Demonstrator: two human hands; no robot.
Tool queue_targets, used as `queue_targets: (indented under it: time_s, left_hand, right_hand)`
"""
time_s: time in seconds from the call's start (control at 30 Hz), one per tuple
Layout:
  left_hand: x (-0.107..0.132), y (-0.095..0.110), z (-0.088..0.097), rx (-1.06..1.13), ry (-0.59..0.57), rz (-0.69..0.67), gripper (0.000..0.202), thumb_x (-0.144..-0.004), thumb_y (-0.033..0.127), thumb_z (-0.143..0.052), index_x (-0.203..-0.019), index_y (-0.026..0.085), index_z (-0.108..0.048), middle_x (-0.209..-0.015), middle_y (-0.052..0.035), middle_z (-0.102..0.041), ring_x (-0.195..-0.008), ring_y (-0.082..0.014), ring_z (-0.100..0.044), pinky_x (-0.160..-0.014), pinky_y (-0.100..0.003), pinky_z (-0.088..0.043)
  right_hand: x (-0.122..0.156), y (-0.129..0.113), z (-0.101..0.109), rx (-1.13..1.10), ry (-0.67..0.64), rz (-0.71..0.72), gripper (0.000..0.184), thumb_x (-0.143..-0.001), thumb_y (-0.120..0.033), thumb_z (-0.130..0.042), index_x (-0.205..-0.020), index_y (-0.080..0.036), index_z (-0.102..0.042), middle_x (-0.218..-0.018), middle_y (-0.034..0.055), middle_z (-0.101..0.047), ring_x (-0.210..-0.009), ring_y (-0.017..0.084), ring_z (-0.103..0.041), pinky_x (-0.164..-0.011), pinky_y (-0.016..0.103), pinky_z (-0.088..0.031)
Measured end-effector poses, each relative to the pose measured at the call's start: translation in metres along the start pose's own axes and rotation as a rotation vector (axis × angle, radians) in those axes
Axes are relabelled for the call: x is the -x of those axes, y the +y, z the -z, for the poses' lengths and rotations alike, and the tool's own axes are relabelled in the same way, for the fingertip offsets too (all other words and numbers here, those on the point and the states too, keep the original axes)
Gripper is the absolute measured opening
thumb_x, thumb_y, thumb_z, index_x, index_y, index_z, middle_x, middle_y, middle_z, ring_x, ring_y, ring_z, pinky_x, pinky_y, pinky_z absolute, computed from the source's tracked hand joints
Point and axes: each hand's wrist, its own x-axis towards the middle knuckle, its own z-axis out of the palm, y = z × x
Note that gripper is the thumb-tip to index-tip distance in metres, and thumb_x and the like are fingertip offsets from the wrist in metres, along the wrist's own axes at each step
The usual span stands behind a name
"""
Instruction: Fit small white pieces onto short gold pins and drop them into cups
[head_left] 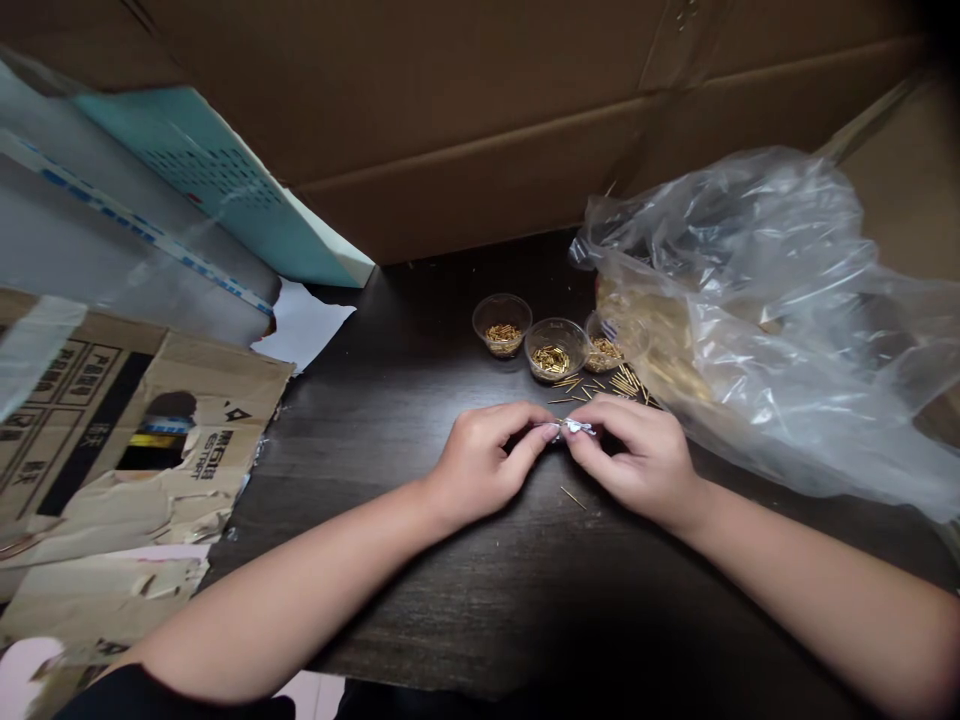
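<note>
My left hand (487,455) is closed in a pinch at the middle of the dark table, holding the end of a thin brass-coloured pin. Opposite it, my right hand (637,455) pinches a small crumpled white piece (577,427), perhaps paper or cloth, at the other end of the pin. The fingertips of both hands almost meet and hide most of the pin. Just beyond them lie several loose brass pins (626,382). One single pin (574,497) rests on the table nearer to me, below the hands.
Three clear plastic cups with small brass parts stand behind the hands: a left cup (502,325), a middle cup (556,350) and a right cup (602,350). A large clear plastic bag (772,300) spreads at right. Torn cardboard (202,430) lies left; a cardboard wall (450,130) closes the back.
</note>
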Motion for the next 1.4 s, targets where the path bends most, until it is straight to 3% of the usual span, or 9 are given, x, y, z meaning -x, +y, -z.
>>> queue_targets:
  time_s: [0.23,0.53,0.77,1.4]
  left_hand:
    - [-0.0007,-0.0003,0.0022,0.04,-0.01,-0.028,0.014,-0.093,0.024,-0.06,-0.087,0.014,-0.069,-0.068,-0.0005,-0.068,-0.058,-0.0089,-0.058,-0.058,-0.021,-0.046]
    - [-0.0002,-0.0053,0.0029,0.032,-0.04,-0.121,0.012,-0.091,0.021,-0.061,-0.084,0.014,-0.067,-0.071,-0.0014,-0.069,-0.06,-0.0089,-0.058,-0.059,-0.021,-0.045]
    - [0.0003,-0.0063,0.0035,-0.016,-0.069,-0.211,0.012,-0.091,0.022,-0.06,-0.088,0.014,-0.068,-0.071,-0.0031,-0.071,-0.06,-0.0102,-0.061,-0.06,-0.022,-0.047]
    - [-0.0015,-0.0043,0.0058,0.034,-0.123,-0.211,0.012,-0.091,0.02,-0.061,-0.086,0.012,-0.069,-0.069,-0.0033,-0.069,-0.058,-0.0096,-0.059,-0.059,-0.021,-0.046]
  right_hand:
    - [-0.0024,0.0016,0.0013,-0.077,-0.04,-0.012,0.008,-0.095,-0.014,-0.055,-0.09,-0.019,-0.058,-0.076,0.0019,-0.059,-0.068,0.014,-0.055,-0.063,0.029,-0.046]
    - [0.0022,0.0047,0.0055,-0.157,-0.173,-0.052,0.019,-0.096,-0.019,-0.052,-0.077,-0.02,-0.049,-0.066,-0.0023,-0.046,-0.058,0.011,-0.042,-0.055,0.027,-0.035]
    - [0.0001,0.0026,0.0044,-0.153,-0.192,-0.029,0.022,-0.094,-0.019,-0.052,-0.073,-0.02,-0.049,-0.062,-0.0044,-0.042,-0.054,0.01,-0.039,-0.053,0.025,-0.031]
    - [0.0002,0.0057,0.0078,-0.255,-0.261,-0.095,0.028,-0.094,-0.024,-0.053,-0.068,-0.02,-0.044,-0.059,-0.0057,-0.038,-0.052,0.009,-0.036,-0.052,0.025,-0.029]
